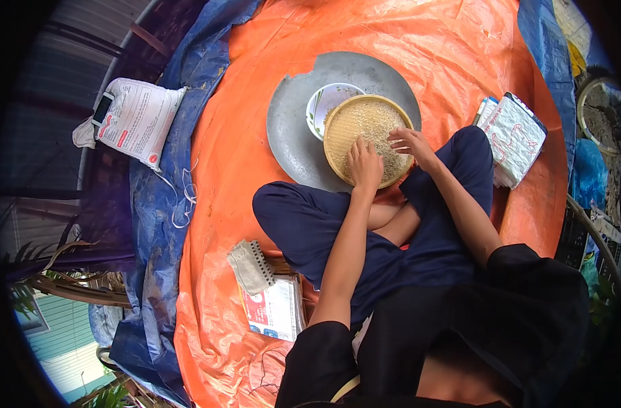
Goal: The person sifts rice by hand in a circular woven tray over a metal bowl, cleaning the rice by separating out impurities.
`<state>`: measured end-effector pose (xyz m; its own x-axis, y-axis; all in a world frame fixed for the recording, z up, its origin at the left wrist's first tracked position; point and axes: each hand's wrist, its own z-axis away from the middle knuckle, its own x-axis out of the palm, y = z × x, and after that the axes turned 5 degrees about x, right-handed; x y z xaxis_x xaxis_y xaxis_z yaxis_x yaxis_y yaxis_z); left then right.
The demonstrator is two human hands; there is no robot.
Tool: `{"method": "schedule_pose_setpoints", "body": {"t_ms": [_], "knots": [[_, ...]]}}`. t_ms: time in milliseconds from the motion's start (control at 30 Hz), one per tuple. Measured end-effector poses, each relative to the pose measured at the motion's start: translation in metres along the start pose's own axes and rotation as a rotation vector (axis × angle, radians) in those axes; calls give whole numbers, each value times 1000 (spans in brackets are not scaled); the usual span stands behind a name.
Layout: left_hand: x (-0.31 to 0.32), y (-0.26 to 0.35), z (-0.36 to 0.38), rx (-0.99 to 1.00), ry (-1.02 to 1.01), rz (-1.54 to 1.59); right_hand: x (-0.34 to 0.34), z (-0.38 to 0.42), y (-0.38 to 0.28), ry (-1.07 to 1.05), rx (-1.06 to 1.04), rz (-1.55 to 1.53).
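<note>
A round woven bamboo tray [335, 126] with a raised rim rests in front of my crossed legs, with pale grains [385, 126] spread over it. My left hand [366, 163] lies on the grains at the near side, fingers apart and pointing away from me. Over the tray's right edge is my right hand [412, 145], its fingers stretched out to the left; no object shows in it. A white bowl [318, 107] with a leaf pattern sits partly hidden behind the tray. Beneath both is a wide grey metal tray [290, 129] with a broken edge.
An orange tarp [249, 136] covers the ground, bordered by a blue tarp [150, 224]. A white printed sack [143, 115] with a phone [103, 107] on it stands left. A spiral notebook [251, 266] rests beside stacked papers [280, 309]. More printed packs [516, 139] lie right.
</note>
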<state>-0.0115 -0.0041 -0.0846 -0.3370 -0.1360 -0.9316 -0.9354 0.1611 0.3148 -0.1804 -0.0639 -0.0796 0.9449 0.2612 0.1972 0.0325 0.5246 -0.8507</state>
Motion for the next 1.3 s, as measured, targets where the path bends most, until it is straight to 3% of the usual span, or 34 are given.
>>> {"method": "schedule_pose_setpoints", "body": {"t_ms": [1300], "knots": [[2, 3, -1, 56, -44, 22, 2, 1, -1, 0, 13, 16]]}}
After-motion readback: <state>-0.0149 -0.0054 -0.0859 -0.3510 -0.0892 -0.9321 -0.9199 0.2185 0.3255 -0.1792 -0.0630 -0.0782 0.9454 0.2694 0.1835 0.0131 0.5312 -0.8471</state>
